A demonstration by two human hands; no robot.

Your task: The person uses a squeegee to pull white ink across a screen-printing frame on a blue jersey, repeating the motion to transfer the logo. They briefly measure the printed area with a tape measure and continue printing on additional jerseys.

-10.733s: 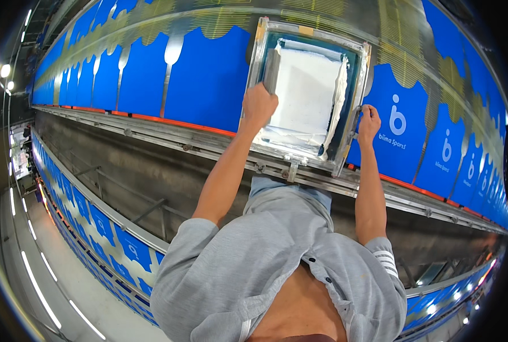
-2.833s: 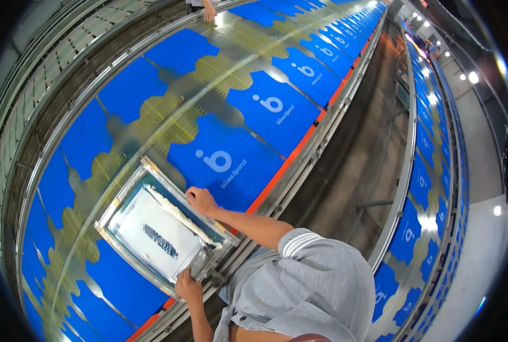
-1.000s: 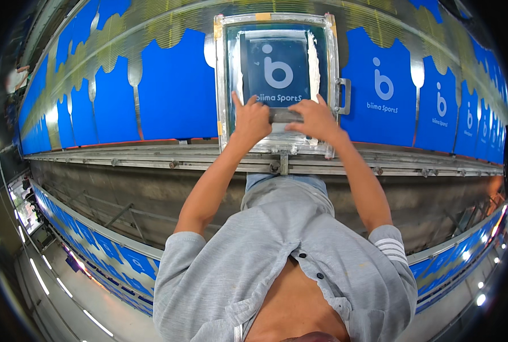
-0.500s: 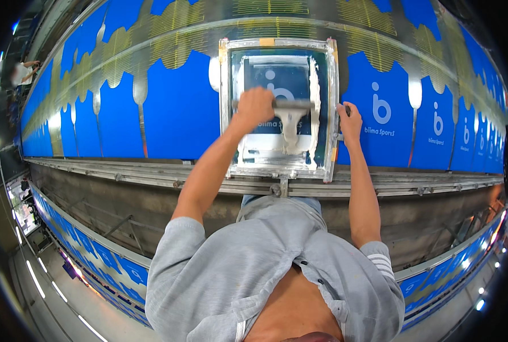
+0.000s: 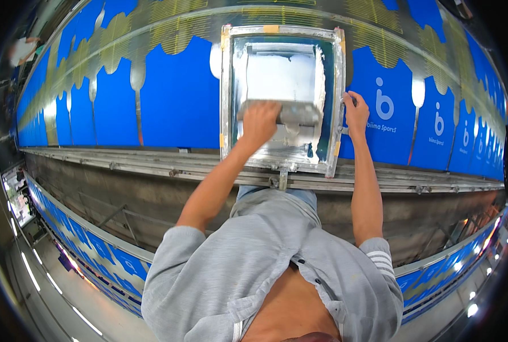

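Observation:
My left hand (image 5: 261, 122) is closed around the wide handle of a squeegee (image 5: 299, 113), which lies across the mesh of a screen printing frame (image 5: 226, 85). White ink (image 5: 279, 71) coats the mesh beyond the squeegee, with a thick streak along its right side. Some ink also clings to the squeegee's near face. At the frame's right edge, my right hand (image 5: 356, 114) has thumb and fingers curled in against the rim. Just right of it lies a blue fabric panel (image 5: 382, 105) with a white printed logo.
Plain blue fabric panels (image 5: 174, 97) lie in a row along the table to the left; printed ones continue rightward. A metal rail (image 5: 202, 169) runs along the near table edge. Behind me another long table (image 5: 94, 239) holds blue panels. A person (image 5: 23, 51) stands at far left.
The squeegee has come nearer to me and tipped, with my left hand on it. White ink now covers the mesh where a logo showed before. My right hand stays at the frame's edge.

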